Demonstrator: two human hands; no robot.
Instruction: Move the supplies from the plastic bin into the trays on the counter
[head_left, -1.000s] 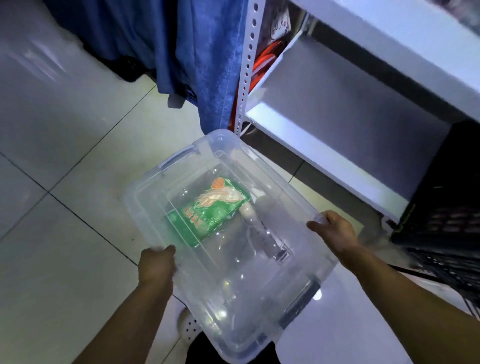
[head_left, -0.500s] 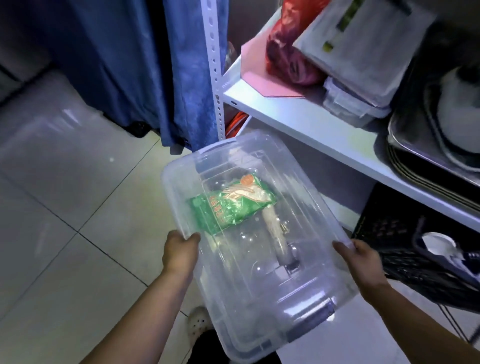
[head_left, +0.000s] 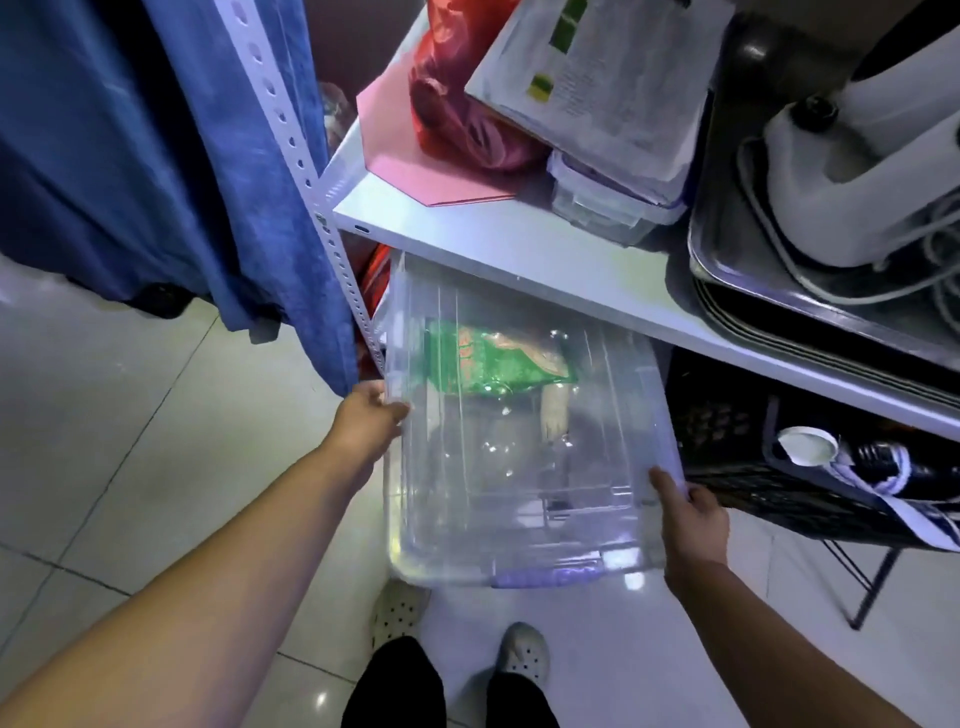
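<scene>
Above glossy floor tiles (head_left: 130, 467), left hand (head_left: 366, 418) and right hand (head_left: 693, 519) grip the clear bin (head_left: 493, 509) by its sides. Its far end lies under a white shelf (head_left: 545, 254) — blue cloth (head_left: 156, 156) beside.

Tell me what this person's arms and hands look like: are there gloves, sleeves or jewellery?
The left hand and right hand are bare, with no gloves, rings or watch visible. Both arms are bare too, and no sleeve shows as far as the picture's edge. Below them are dark trousers and pale perforated clogs.
</scene>
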